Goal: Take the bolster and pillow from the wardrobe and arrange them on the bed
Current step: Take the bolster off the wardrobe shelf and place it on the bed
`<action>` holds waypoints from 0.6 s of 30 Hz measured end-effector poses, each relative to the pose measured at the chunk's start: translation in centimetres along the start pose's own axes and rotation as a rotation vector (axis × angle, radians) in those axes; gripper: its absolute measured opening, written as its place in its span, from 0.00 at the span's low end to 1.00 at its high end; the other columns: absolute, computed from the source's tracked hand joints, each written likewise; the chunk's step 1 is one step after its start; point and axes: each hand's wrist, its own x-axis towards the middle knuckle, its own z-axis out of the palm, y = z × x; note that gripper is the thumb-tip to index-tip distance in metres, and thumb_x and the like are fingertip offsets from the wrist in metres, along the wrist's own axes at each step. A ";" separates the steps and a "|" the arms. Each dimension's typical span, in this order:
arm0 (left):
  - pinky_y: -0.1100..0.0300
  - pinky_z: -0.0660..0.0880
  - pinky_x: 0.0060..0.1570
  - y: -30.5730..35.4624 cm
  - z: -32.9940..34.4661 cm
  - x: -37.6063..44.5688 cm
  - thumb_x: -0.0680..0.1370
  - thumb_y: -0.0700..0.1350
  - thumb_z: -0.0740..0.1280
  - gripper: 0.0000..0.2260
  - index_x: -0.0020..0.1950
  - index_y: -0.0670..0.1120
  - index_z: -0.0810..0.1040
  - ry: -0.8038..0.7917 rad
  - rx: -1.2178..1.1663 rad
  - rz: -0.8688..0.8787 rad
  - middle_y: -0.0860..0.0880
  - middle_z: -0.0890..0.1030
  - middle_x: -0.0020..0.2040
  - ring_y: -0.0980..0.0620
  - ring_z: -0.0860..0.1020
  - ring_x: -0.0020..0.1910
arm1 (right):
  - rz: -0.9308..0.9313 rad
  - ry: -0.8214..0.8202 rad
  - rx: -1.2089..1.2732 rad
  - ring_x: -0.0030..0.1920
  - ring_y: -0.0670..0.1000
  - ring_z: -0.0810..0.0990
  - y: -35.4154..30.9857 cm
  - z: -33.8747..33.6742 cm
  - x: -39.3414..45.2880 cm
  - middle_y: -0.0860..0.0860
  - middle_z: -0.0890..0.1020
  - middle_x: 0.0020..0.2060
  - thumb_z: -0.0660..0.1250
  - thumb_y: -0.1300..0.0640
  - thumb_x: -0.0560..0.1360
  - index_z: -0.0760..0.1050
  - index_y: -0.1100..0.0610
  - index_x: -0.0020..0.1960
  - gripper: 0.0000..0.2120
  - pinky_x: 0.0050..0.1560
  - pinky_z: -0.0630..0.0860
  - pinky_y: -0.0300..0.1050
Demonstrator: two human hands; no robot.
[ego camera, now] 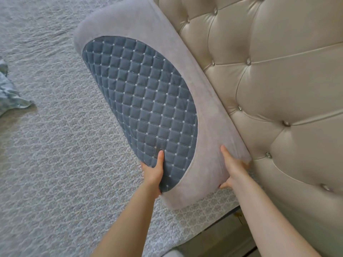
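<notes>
A home bedroom: a bed with a patterned grey bedspread [65, 145] meets a tufted, button-studded beige headboard [278, 89].

— We see the pillow [202, 127] in soft matt grey cloth, with a quilted blue fabric panel [144, 108].

— Yes, and the headboard [278, 89] looks smooth, glossy leather; the bedspread [65, 145] is rough textured cloth.

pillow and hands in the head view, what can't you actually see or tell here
- Pillow: its underside and back edge, hidden by its own body against the headboard.
- Left hand: all but the thumb, tucked under the pillow.
- Right hand: fingertips buried in the pillow's end.
- Blue cloth: cut off by the left edge.
- Bolster and wardrobe: not in view.
</notes>
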 end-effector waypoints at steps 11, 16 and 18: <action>0.44 0.70 0.67 -2.6 -2.4 -2.4 0.80 0.50 0.65 0.29 0.79 0.49 0.58 -0.079 0.091 0.219 0.48 0.71 0.72 0.45 0.73 0.66 | -0.158 -0.113 -0.033 0.63 0.63 0.71 1.5 -2.0 -1.6 0.58 0.69 0.68 0.70 0.52 0.74 0.61 0.58 0.71 0.31 0.55 0.73 0.69; 0.48 0.77 0.57 -3.7 -3.5 -7.6 0.80 0.42 0.65 0.21 0.73 0.46 0.69 -0.164 -0.058 0.160 0.48 0.78 0.60 0.47 0.77 0.60 | -0.464 -0.144 -0.324 0.48 0.55 0.75 4.4 -3.1 -6.3 0.55 0.77 0.53 0.63 0.59 0.76 0.70 0.64 0.63 0.17 0.59 0.74 0.55; 0.49 0.78 0.56 -3.7 -3.5 -10.1 0.80 0.41 0.65 0.18 0.70 0.45 0.72 -0.185 -0.108 0.203 0.46 0.79 0.61 0.46 0.79 0.59 | -0.603 -0.221 -0.525 0.60 0.59 0.74 5.9 -2.7 -8.7 0.57 0.74 0.61 0.62 0.59 0.77 0.64 0.64 0.71 0.24 0.61 0.69 0.50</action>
